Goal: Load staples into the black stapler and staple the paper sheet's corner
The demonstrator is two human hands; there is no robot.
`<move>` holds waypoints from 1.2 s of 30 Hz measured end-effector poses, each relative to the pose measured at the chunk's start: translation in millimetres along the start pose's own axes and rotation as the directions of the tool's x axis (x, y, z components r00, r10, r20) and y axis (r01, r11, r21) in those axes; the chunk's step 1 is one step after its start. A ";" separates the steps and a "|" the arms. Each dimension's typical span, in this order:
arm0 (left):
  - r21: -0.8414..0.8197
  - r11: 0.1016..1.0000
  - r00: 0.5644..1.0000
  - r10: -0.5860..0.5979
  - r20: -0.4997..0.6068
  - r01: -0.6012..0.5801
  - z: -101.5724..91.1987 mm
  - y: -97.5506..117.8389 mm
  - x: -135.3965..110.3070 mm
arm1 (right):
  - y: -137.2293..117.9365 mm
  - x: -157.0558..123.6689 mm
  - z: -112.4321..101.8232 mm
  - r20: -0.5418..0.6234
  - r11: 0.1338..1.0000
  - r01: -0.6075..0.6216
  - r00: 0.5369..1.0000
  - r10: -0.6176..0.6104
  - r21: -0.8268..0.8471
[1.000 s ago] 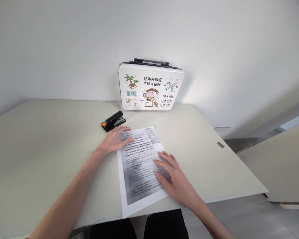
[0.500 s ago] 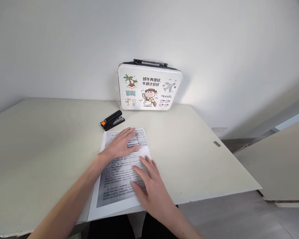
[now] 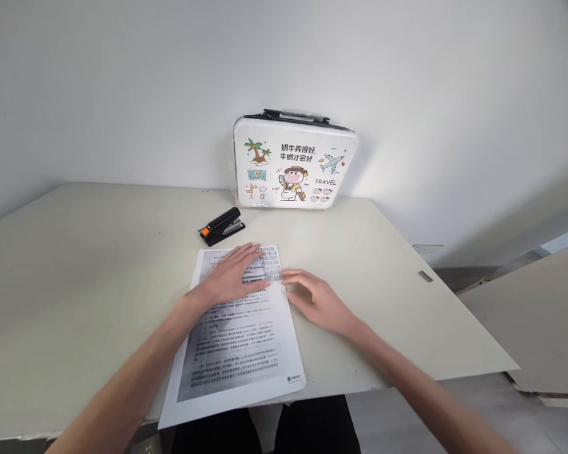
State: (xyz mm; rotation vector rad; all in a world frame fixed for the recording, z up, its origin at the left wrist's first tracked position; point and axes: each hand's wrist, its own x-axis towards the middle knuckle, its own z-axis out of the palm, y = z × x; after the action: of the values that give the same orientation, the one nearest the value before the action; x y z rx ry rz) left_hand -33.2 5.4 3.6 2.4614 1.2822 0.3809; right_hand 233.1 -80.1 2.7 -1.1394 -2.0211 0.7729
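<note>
Right hand [image 3: 319, 302]: moved since half a second ago, off the lower right part of the printed paper and up to its right edge, near the barcode block; its grip is half open, fingers curled, thumb parted from them, fingertips at that edge; whether they press on it I cannot tell.
Left hand [image 3: 234, 274]: flat over the upper part of the paper, much as half a second ago; its grip is spread, thumb held away from the fingers, closed on nothing.
Printed paper [image 3: 246, 353]: lying on the table with its lower end at the near edge; the left hand and wrist hide much of the upper print and part of the left side.
Stapler [image 3: 221, 227]: black with an orange patch, just beyond the paper's top edge, between it and the case.
Case [image 3: 296, 164]: white, cartoon-printed, marked TRAVEL, black handle on top; it stands beyond the paper, against the wall [image 3: 123, 94], covering part of it.
Table [image 3: 99, 265]: pale, stretching to both sides of the paper; a small grey plate [image 3: 425, 276] is set in it, well to the paper's right.
Legs [image 3: 317, 422]: dark-clad, below the paper's lower end.
</note>
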 end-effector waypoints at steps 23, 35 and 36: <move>0.010 0.999 0.994 -0.051 -0.100 0.053 -37.1 -11.3 -68.9 | 59.4 59.6 -38.2 0.029 0.994 0.080 0.996 -0.082 0.070; 0.153 0.932 0.940 -0.308 -0.148 0.329 -70.6 -53.9 -161.6 | 60.7 59.5 -38.6 0.030 0.992 0.113 0.993 -0.116 0.064; 0.166 0.930 0.942 -0.311 -0.125 0.329 -69.2 -55.5 -163.0 | 60.6 59.7 -38.4 0.030 0.992 0.113 0.993 -0.115 0.064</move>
State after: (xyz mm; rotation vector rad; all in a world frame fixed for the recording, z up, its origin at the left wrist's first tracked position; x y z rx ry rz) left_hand -191.5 -87.7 30.4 2.3404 1.8008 0.3096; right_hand 269.6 5.6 -4.6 -0.9729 -2.0554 0.7965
